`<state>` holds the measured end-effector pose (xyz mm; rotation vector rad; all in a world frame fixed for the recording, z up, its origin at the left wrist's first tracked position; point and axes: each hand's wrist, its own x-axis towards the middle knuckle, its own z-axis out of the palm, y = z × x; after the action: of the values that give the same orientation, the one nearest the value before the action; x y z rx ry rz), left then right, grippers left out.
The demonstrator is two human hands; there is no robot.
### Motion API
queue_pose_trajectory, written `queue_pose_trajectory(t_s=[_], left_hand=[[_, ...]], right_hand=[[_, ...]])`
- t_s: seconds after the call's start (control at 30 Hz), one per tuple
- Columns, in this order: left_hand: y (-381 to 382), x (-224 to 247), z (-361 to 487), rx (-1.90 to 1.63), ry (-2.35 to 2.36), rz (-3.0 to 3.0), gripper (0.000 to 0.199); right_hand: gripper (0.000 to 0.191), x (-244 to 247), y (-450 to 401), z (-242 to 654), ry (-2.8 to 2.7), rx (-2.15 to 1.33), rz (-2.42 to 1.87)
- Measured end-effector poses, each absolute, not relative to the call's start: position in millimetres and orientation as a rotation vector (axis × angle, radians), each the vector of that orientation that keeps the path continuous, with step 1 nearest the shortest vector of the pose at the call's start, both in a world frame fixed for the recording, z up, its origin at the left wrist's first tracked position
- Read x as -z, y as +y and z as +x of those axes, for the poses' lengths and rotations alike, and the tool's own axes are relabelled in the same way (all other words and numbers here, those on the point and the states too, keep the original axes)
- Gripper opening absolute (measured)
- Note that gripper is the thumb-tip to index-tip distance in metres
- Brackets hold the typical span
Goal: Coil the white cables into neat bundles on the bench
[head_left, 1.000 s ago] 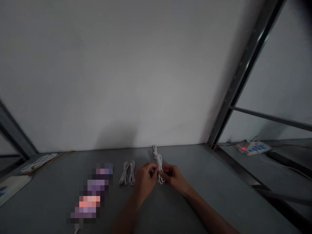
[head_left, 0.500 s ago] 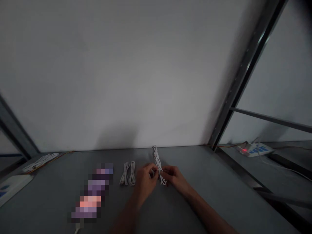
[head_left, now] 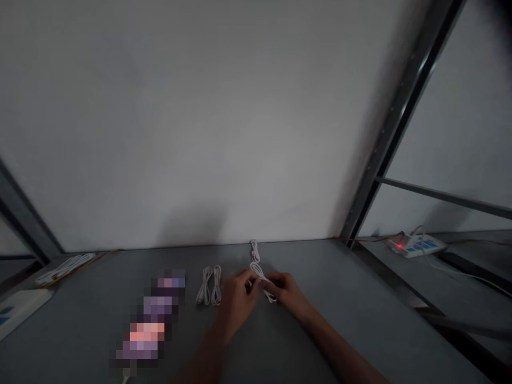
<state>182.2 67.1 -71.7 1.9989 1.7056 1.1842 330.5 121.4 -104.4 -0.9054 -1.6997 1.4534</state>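
Observation:
A folded white cable (head_left: 257,269) is pinched at its middle between my two hands, its loops sticking out above and below the fingers. My left hand (head_left: 241,295) is closed, thumb and fingertips on the cable's left side. From the right, my right hand (head_left: 286,290) grips the same cable with closed fingers. Just behind it, another white cable bundle (head_left: 255,250) lies near the wall. Left of my hands, two bundled white cables, one (head_left: 205,286) and a second (head_left: 216,286), rest side by side on the grey surface (head_left: 344,320).
A blurred-out device (head_left: 154,314) with a cord lies at left. Farther left are a white power strip (head_left: 24,309) and a white cable bundle (head_left: 66,268). Beyond the metal frame (head_left: 400,122) at right sits a power strip (head_left: 424,245) with a red light.
The held cable has turned and shifted slightly in my fingers, so its upper loop now shows apart from the bundle behind it. My hands stay nearly in place.

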Motion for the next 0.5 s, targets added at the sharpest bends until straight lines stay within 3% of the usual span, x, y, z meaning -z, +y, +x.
queue_pose_trajectory(t_s=[0.27, 0.5], left_hand=[[65, 73, 184, -1.055, 1.784, 2.12, 0.024], [66, 74, 186, -1.047, 1.567, 2.058, 0.016]], right_hand=[[0.03, 98, 115, 334, -1.957, -1.11, -0.979], [0.022, 92, 111, 338, -1.855, -1.364, -0.965]])
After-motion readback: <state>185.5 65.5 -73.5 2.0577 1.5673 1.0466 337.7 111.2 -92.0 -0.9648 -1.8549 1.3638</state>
